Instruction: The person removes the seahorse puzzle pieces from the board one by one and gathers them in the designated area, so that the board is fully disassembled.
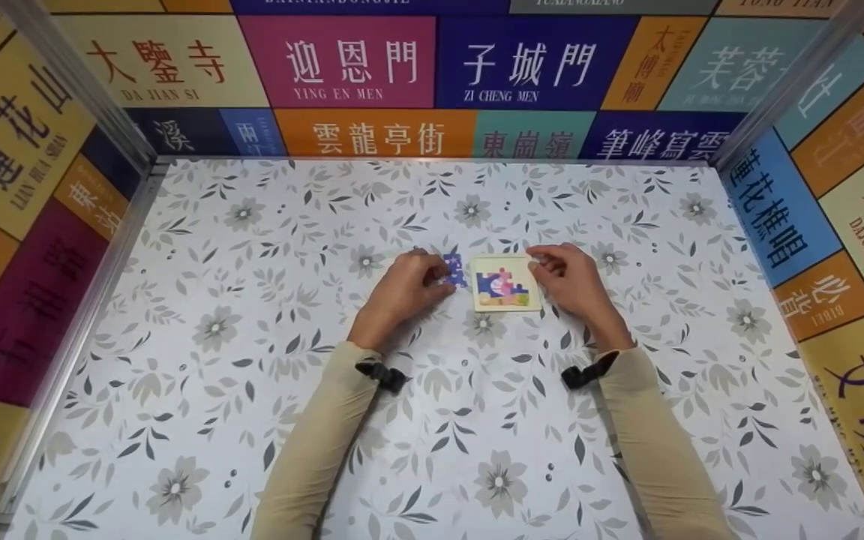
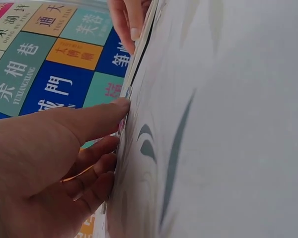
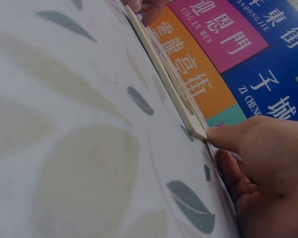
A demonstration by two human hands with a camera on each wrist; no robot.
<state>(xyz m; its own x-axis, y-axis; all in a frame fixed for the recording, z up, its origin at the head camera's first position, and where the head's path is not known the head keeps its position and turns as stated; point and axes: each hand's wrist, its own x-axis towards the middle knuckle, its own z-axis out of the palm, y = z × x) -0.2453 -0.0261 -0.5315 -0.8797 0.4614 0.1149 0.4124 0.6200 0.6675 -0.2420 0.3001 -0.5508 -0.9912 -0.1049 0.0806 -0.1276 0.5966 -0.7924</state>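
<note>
Tan sleeves [image 1: 319, 442], floral tabletop [image 1: 477, 405] under puzzle tray [image 1: 488, 265], lettered walls [image 1: 533, 64] beyond

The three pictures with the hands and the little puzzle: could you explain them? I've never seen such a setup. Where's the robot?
There is no robot here, just a person's bare hands. The wide picture comes from a camera on the person's head, looking forward and down. The two tilted close-ups come from cameras worn on the left and right wrists.

On the flowered tabletop lies a partly filled puzzle board, with purple pieces beside it. The left hand is at those pieces; whether it pinches one is unclear. The right hand touches the board's edge, though I can't tell how firmly.
</note>
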